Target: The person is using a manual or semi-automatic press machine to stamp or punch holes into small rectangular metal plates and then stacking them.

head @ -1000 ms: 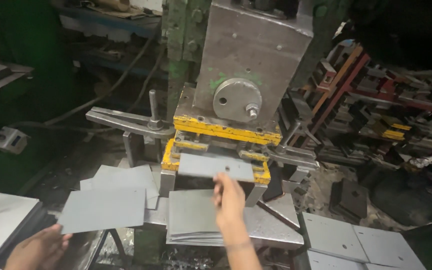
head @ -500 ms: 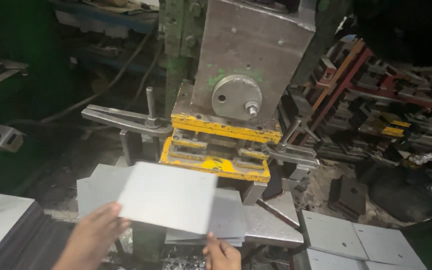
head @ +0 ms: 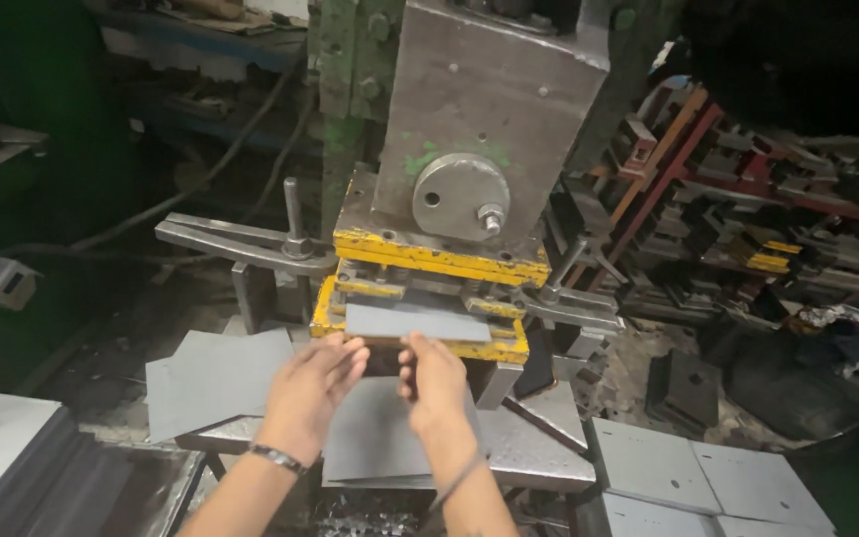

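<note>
Nearest the camera, a stack of grey sheets (head: 7, 457) sits at the lower left, and pale flat plates (head: 708, 477) lie on the floor at the lower right. Between them a steel work table (head: 539, 452) carries more loose grey sheets (head: 216, 378), spread out to the left of the hands. The left hand (head: 310, 393), with a bracelet on its wrist, and the right hand (head: 439, 383) reach forward side by side, fingers curled together onto the near edge of a grey metal sheet (head: 415, 320). That sheet lies flat in the mouth of the yellow die (head: 429, 298), half inside it, with the hands covering its near edge. Above the die stands the grey press block (head: 489, 109), flanked by clamp arms (head: 236, 239). Beyond, to the right, racks of red and yellow metal parts (head: 738, 209) fill the dark background.
</note>
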